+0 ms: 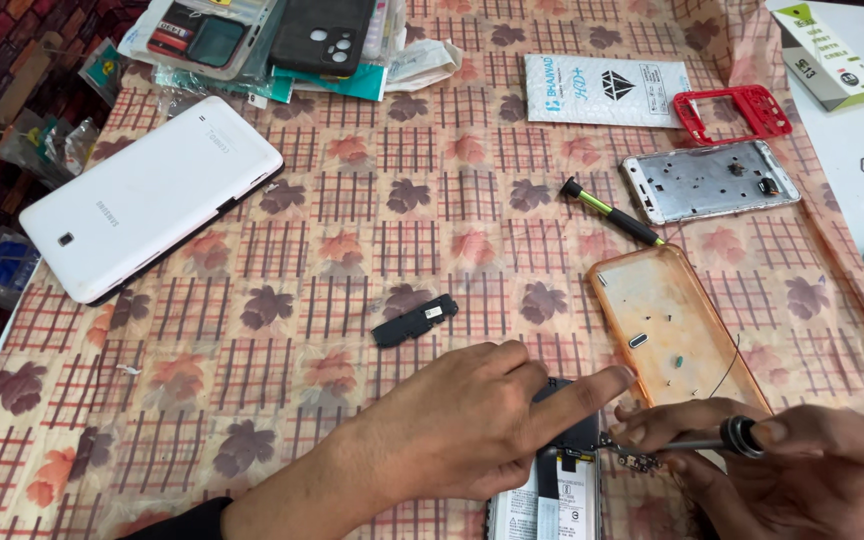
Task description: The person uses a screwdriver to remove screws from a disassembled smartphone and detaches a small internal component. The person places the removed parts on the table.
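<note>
An opened phone [550,495] lies at the near edge with its back off and its battery showing. My left hand [472,420] presses down on its upper part, index finger stretched out to the right. My right hand [802,475] grips a small dark screwdriver [712,440] whose tip points left at a small circuit board part [632,458] beside the phone. A clear orange phone case [674,330] lies just beyond my right hand and holds several tiny screws and small parts.
A white tablet [147,195] lies face down at the left. A black speaker module [414,321] sits mid-table. A green-handled screwdriver [612,212], a silver phone frame [709,180], a red frame [734,112], a white packet [607,90] and stacked phone cases [282,40] lie beyond.
</note>
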